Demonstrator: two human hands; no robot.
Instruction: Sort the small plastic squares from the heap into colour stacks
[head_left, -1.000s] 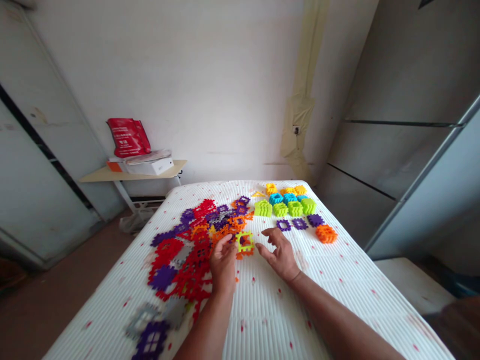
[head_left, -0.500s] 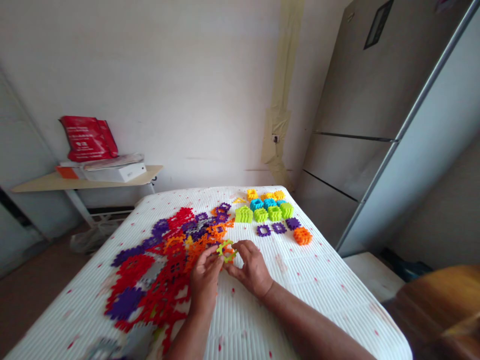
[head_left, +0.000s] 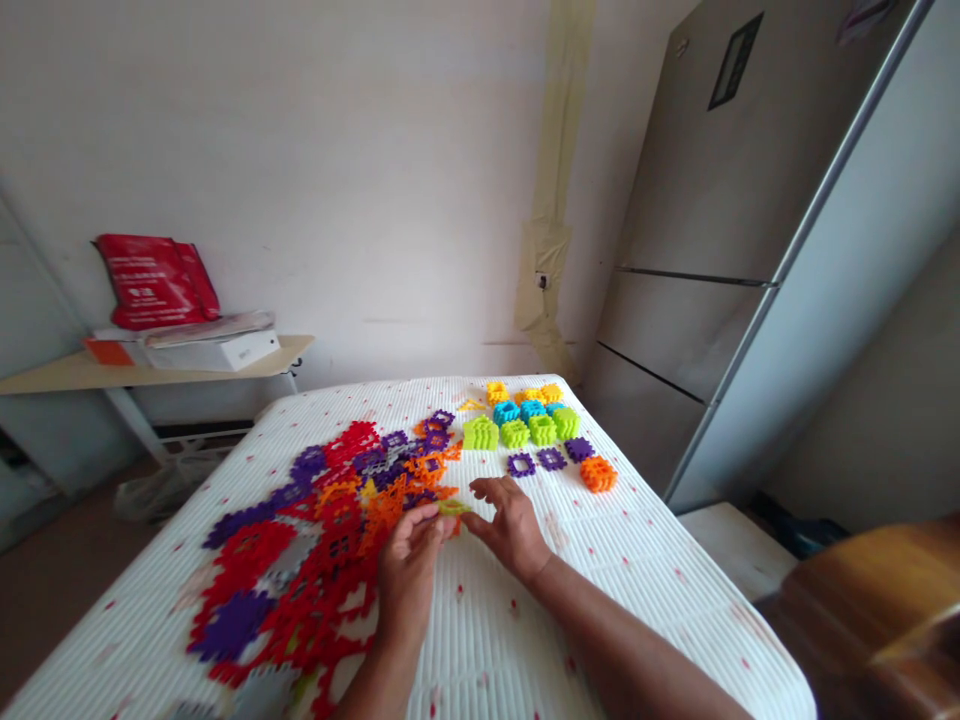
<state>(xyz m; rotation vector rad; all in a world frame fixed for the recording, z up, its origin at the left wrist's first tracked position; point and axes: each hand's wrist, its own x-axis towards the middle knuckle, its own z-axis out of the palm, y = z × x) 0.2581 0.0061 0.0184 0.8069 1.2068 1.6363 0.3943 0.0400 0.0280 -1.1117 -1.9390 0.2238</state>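
A lime-green interlocking building piece point(head_left: 453, 508) with a notched edge is tipped nearly edge-on above the table. My left hand point(head_left: 409, 562) pinches its left end between thumb and fingers. On the other side, my right hand point(head_left: 511, 528) has its fingers parted from its thumb; the thumb tip is at the piece's right end, and whether it touches is hard to tell. Beneath and to the left spreads a pile of loose flat pieces, with red pieces point(head_left: 339, 545), orange pieces point(head_left: 384, 515) and a purple piece point(head_left: 238, 625) among them.
Stacks stand at the table's far right: green point(head_left: 480, 434), blue point(head_left: 506, 412), yellow point(head_left: 496, 392) and orange point(head_left: 598, 474). Purple pieces point(head_left: 551, 459) lie before them. A refrigerator point(head_left: 675, 250) stands right, and a side table point(head_left: 60, 372) with a red bag point(head_left: 154, 282) left.
The green piece has turned from facing me to nearly edge-on. My right fingers have come off its upper edge and spread. The whole view has shifted slightly.
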